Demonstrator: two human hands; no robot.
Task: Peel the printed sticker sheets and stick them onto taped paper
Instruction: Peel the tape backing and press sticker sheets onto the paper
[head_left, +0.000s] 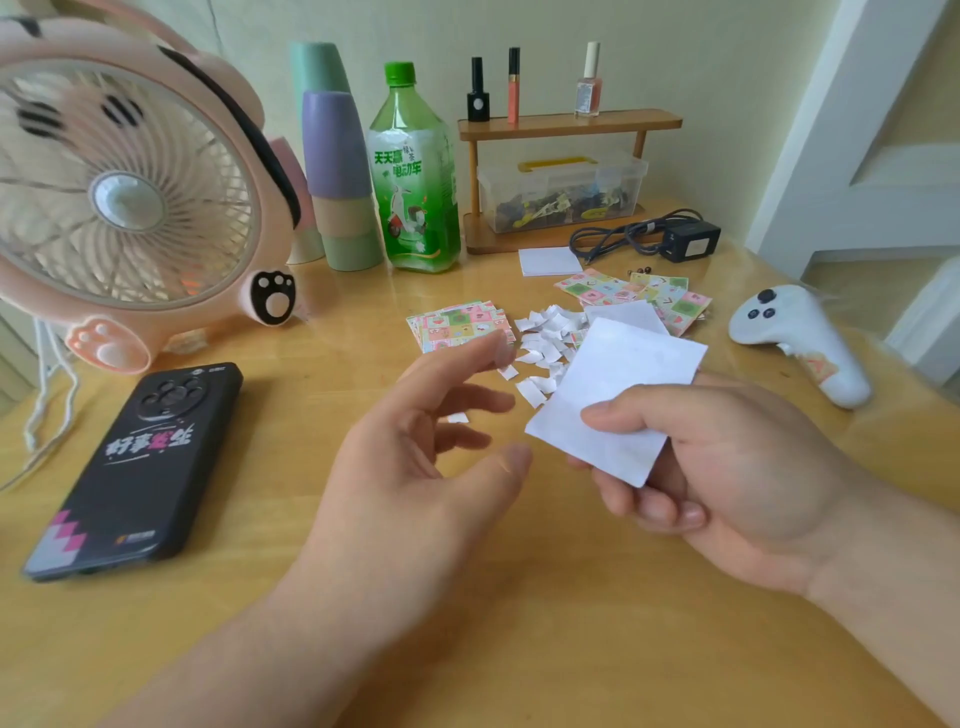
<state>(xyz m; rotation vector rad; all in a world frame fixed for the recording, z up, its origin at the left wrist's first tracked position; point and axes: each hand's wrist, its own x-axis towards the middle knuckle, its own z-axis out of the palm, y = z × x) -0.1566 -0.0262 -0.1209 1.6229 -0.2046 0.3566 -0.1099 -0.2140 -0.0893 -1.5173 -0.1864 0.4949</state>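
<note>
My right hand (727, 478) holds a white rectangular sheet of paper (618, 384) above the table, thumb on top and fingers curled beneath it. My left hand (415, 467) hovers just left of the sheet with its fingers spread and nothing in it. One stack of colourful printed sticker sheets (460, 325) lies beyond my left hand, and another pile of sticker sheets (649, 296) lies farther right. A heap of small white paper scraps (545, 343) sits between them. A white pad (549, 261) lies behind.
A black phone (140, 462) lies at the left. Behind it stand a pink fan (124, 197), stacked cups (337, 171) and a green bottle (415, 176). A wooden rack (566, 124) with a plastic box, a black charger (685, 241) and a white controller (800, 338) sit to the right.
</note>
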